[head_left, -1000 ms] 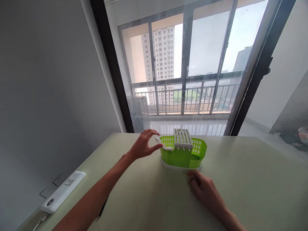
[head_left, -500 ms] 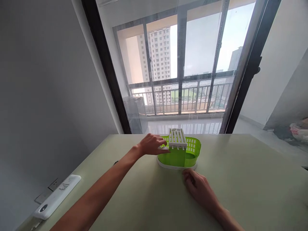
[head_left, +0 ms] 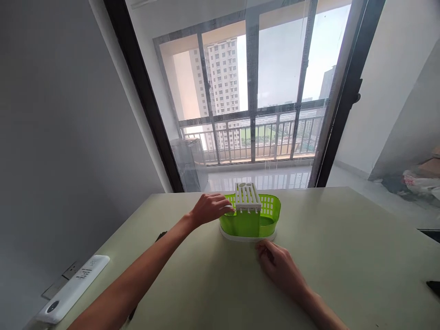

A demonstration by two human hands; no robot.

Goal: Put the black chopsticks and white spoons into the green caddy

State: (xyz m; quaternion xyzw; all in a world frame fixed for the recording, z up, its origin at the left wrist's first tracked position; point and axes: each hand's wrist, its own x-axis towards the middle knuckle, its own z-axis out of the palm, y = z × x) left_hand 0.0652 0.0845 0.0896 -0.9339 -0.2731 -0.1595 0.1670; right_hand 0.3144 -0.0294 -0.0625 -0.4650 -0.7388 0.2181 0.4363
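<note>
A green plastic basket [head_left: 254, 223] with a white slatted insert [head_left: 246, 198] and a white base stands on the pale table [head_left: 343, 261], near its far edge. My left hand [head_left: 210, 208] rests on the basket's left rim, fingers curled over a white piece there that is mostly hidden. My right hand [head_left: 279, 266] lies on the table just in front of the basket's white base, fingers bent and touching or nearly touching the base.
A white power strip [head_left: 70, 289] lies at the table's left edge by the grey wall. A dark object [head_left: 433, 286] shows at the right edge. Behind the table is a large glass door [head_left: 247, 101] to a balcony.
My left hand went from hovering open beside a white spoon-like piece on the basket's left rim to closing down over it. The right hand has hardly moved; the view shifted.
</note>
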